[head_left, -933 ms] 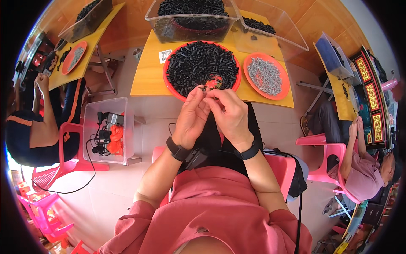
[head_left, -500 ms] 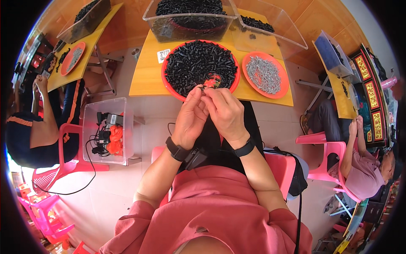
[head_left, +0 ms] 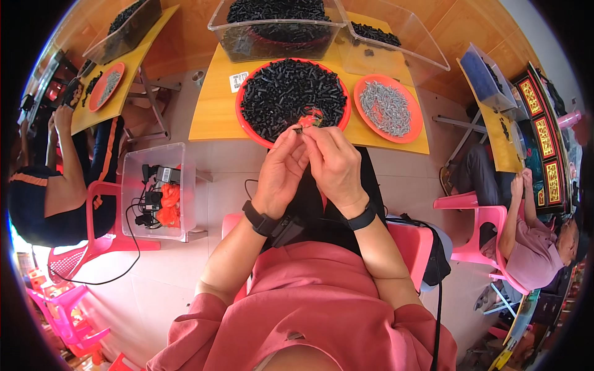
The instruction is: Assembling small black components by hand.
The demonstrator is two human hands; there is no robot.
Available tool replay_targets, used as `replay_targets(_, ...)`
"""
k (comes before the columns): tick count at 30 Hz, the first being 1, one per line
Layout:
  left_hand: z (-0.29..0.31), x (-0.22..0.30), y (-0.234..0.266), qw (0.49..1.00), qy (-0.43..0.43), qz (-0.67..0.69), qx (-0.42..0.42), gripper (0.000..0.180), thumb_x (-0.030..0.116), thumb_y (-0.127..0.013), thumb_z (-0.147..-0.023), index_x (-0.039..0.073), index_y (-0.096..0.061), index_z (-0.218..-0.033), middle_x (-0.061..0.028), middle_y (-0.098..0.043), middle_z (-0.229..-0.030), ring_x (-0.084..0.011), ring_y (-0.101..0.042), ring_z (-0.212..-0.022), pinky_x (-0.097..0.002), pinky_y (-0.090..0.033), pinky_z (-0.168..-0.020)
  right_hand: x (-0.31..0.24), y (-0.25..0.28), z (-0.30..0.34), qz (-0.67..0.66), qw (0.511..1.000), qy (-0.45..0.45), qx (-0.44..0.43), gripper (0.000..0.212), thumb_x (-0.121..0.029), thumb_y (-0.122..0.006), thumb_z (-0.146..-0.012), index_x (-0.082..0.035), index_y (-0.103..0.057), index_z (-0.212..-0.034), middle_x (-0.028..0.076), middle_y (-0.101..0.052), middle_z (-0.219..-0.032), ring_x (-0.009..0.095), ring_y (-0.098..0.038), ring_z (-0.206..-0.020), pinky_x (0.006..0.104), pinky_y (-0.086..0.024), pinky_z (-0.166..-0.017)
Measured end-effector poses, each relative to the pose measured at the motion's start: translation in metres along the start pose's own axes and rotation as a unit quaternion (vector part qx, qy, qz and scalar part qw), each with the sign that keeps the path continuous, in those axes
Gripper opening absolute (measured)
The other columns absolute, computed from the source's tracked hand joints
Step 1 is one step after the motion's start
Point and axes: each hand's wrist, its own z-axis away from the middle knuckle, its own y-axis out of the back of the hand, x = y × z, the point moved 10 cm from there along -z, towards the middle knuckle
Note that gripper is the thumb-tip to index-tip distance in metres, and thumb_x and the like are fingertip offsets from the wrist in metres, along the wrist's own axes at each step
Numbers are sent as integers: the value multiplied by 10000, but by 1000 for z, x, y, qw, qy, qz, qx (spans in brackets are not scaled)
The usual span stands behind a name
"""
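Over the near rim of a red round tray (head_left: 244, 121), my left hand (head_left: 281, 174) and my right hand (head_left: 336, 166) meet at the fingertips. Both are closed in a pinch on a small dark piece (head_left: 298, 130), mostly covered by the fingers. Its exact kind is too small to tell. Many short black tube-like parts (head_left: 291, 93) fill the tray, and a patch of its patterned bottom shows just beyond my fingertips. To the right, an orange plate (head_left: 416, 127) carries a heap of small silver metal pieces (head_left: 385, 108) that resemble screws.
Clear plastic bins (head_left: 232, 46) of black parts stand along the back of the yellow table (head_left: 210, 117). On the floor at left, a clear box (head_left: 130, 204) holds black devices and orange bags. Other people sit at side tables, on pink chairs (head_left: 473, 216).
My right hand has shifted slightly, its fingers straighter against the left fingertips, and the small dark piece shows a little more. At left, the other person's hands have moved slightly.
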Motion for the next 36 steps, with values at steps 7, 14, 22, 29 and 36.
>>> replay_targets(7, 2, -3, -12, 999, 1, -36, -34, 215, 235, -503, -988, 86, -581, -1121, -34, -645, -1061, -129, -612, -979, -268, -487, -855, 9, 0, -1, -67, 997, -47, -7, 122, -21, -629, -850, -19, -646, -971, 116, -615, -820, 273, -640, -690, 323, -512, -595)
replay_targets(14, 0, -12, 0, 998, 50, 36, -22, 237, 230, -490, -994, 54, -582, -1123, -50, -644, -1077, -144, -624, -959, -267, -515, -843, 47, -5, 9, -246, 943, -224, 2, 173, -25, -568, -903, 3, -644, -1056, 110, -685, -928, 146, -658, -768, 263, -513, -677)
replay_targets(22, 2, -8, -11, 998, 40, 45, -21, 224, 206, -498, -990, 44, -577, -1121, -77, -618, -1142, -159, -598, -1049, -282, -504, -925, 61, -18, 16, -351, 896, -271, 1, 144, -23, -614, -881, 3, -682, -1006, 70, -695, -926, 104, -635, -837, 234, -494, -726)
replay_targets(29, 1, -7, -5, 999, 32, 20, -10, 223, 205, -500, -988, 41, -574, -1121, -87, -618, -1147, -170, -592, -1070, -296, -486, -966, 37, 3, 0, -176, 977, -118, 0, 168, 11, -618, -832, -21, -694, -978, 102, -681, -872, 215, -632, -821, 292, -503, -718)
replay_targets(36, 3, -5, -12, 999, 26, -10, -21, 250, 227, -492, -990, 49, -555, -1155, -97, -602, -1180, -195, -575, -1115, -333, -463, -999, 34, 2, 0, -187, 972, -144, -5, 167, -5, -628, -830, -18, -694, -983, 98, -682, -880, 238, -623, -860, 305, -507, -743)
